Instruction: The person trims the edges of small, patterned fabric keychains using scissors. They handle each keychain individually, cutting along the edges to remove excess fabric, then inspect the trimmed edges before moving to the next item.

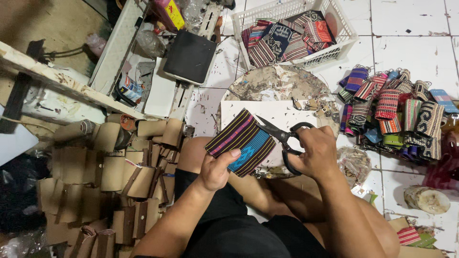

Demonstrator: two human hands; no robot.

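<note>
Left hand pinches a striped woven pouch, thumb on top, held up over the lap. Right hand is closed through the loops of black scissors, blades slightly parted at the pouch's edge. Progress, judging roughly: white basket and floor pile hold many finished-looking pieces; brown cardboard pieces remain stacked at left.

Left hand pinching striped woven pouch, right hand holding black scissors at its edge, over round board
</note>
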